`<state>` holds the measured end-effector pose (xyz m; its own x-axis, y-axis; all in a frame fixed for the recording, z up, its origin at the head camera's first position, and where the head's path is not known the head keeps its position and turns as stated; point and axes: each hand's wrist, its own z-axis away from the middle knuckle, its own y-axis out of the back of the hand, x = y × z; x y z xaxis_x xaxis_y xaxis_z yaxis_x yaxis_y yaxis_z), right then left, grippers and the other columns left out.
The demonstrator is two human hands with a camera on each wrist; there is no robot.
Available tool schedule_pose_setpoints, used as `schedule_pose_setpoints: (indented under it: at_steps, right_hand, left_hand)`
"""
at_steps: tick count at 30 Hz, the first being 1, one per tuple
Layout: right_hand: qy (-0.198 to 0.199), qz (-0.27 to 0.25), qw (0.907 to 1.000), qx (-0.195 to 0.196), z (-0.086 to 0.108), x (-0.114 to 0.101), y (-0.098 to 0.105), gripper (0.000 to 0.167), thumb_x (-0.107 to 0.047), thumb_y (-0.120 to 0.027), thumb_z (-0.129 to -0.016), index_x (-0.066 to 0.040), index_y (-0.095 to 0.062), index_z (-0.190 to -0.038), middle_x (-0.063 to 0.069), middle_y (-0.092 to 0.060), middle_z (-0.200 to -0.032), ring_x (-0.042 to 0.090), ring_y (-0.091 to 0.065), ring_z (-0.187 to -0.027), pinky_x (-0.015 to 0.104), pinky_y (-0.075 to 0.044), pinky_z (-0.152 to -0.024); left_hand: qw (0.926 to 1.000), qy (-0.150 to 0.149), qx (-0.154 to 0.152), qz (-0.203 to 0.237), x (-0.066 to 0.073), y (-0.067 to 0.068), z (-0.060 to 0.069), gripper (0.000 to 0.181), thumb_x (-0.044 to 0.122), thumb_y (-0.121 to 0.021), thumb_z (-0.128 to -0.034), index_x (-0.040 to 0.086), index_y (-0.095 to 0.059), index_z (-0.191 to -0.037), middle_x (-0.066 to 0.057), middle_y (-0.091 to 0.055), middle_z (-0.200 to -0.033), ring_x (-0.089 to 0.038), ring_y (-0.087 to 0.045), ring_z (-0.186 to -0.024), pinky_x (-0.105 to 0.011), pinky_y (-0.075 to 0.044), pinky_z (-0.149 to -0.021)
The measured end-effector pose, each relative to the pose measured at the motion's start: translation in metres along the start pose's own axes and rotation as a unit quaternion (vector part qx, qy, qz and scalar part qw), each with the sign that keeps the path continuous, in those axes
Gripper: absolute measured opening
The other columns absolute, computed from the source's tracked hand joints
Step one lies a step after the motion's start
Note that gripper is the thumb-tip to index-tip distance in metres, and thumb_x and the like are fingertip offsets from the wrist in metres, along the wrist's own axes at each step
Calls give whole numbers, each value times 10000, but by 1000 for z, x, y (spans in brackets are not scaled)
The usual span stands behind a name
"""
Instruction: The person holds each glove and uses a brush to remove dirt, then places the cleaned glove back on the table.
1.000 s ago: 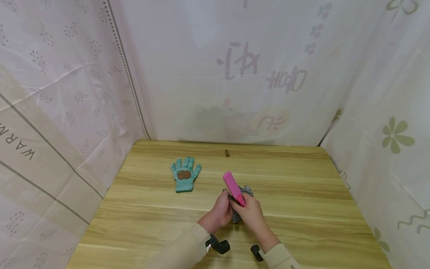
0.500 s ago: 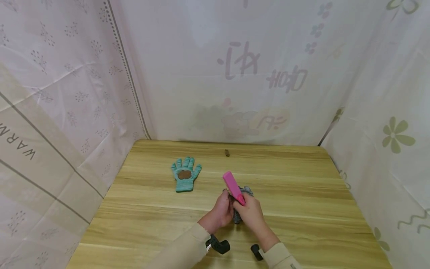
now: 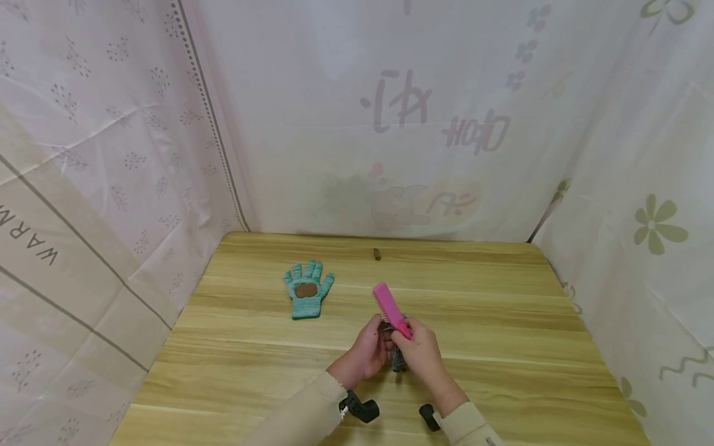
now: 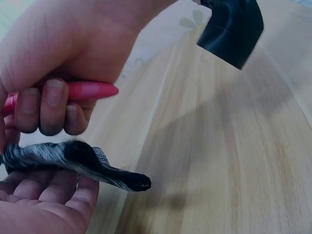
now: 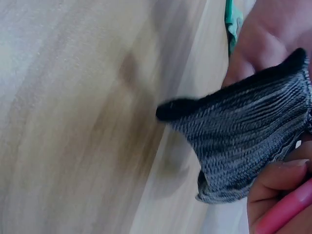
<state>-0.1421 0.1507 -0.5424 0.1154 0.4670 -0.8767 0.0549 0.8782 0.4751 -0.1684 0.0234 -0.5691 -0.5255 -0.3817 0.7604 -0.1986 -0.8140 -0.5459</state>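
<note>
The right hand (image 3: 419, 347) has its fingers curled round the handle of a pink brush (image 3: 388, 305), whose head juts out beyond both hands, away from the person, with the pale bristles turned toward the left-hand side; the left hand (image 3: 368, 347) holds a grey-and-black striped glove (image 5: 248, 131), its fingers lying underneath the knit, as the left wrist view shows; the glove sits between the two hands and below the brush, raised off the desk (image 3: 502, 291), with one dark end hanging free on the near side of the left hand's fingers; whether the bristles touch the glove I cannot tell, since the hands hide that spot; beyond the left hand and to its left, well apart from it, a teal glove (image 3: 307, 303) lies flat, its fingers spread and pointing away from the person, a brown patch (image 3: 305, 290) at its middle; straight beyond the hands, near the far edge, rests a small brown piece (image 3: 377, 254), too small to make out; behind the hands, at the wrists, are beige sleeves (image 3: 301, 409) and black fittings (image 3: 365, 410); pale printed cloth (image 3: 334, 111) hangs beyond the desk and on both sides.
</note>
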Motion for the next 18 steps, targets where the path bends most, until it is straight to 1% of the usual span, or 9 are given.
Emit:
schedule_pose_setpoints:
  at_steps: [4,8,11,15,18]
  right_hand:
    - [-38,-143,9998,114,0,-3,3,207,-93,-642,-884,2,-666,-1065,-14,-424,-668,115,-403,-575,225,-334,-478]
    - [-78,-330,9993,148,-1,-5,6,205,-92,-636,-886,-5,-667,-1069,-28,-428,-642,99,-388,-531,222,-333,-456]
    - [-64,-366,9991,206,-2,-4,7,194,-95,-639,-890,-11,-668,-1063,-34,-430,-631,91,-387,-521,223,-336,-450]
    - [-59,-481,9985,266,-4,-2,8,185,-105,-641,-906,-13,-665,-1064,-34,-424,-633,90,-384,-522,222,-335,-451]
    - [-33,-592,9979,276,-6,-2,8,167,-108,-641,-914,-10,-660,-1048,-32,-415,-643,88,-384,-531,221,-333,-458]
  left_hand:
    - [9999,82,-107,-46,1,2,2,333,399,-407,-1000,169,-643,-1052,60,-705,-891,-74,-598,-750,-259,-449,-718]
    - [9995,110,-312,6,3,4,2,326,423,-431,-1007,168,-616,-1090,39,-704,-953,-93,-634,-831,-273,-483,-764]
    - [9988,52,-481,58,4,4,3,263,380,-453,-1005,186,-622,-1063,45,-704,-957,-95,-633,-859,-272,-489,-780]
    - [9979,7,-638,120,5,4,3,144,279,-458,-977,215,-578,-1025,86,-691,-914,-92,-574,-832,-265,-467,-754]
    - [9975,11,-681,194,4,5,2,133,211,-452,-947,221,-545,-1041,104,-686,-906,-95,-537,-825,-263,-454,-734]
